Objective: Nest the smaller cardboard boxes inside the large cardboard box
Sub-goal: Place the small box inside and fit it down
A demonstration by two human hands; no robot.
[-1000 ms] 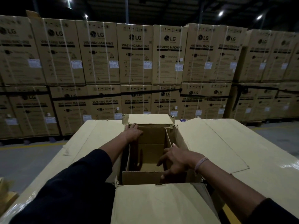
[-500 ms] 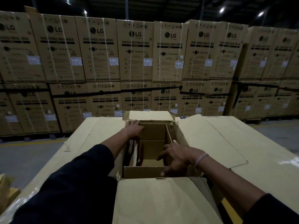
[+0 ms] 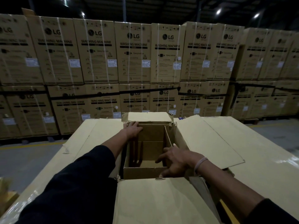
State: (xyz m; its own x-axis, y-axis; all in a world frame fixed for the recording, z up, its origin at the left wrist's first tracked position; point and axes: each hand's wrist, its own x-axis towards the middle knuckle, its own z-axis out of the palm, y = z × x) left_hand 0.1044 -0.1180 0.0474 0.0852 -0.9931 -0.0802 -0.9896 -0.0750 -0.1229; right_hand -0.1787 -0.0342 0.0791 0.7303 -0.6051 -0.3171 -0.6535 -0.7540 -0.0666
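A large box (image 3: 163, 201) is sitting at the centre with its flaps spreading toward three, six, nine and twelve o'clock, and a smaller box (image 3: 145, 172) is sitting inside it. The left hand (image 3: 131, 129) is resting on the far rim at eleven o'clock, while the right hand (image 3: 175, 160) is lying over the near corner at four o'clock. Stacked cartons (image 3: 134, 62) are standing behind, at twelve o'clock.

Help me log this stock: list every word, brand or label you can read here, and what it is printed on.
"LG": on the stacked cartons along the back.
"WASHING MACHINE": below the logo on those same cartons.
White stickers and small print on the cartons: too small and blurred to read.
Open box between the hands: no print visible.
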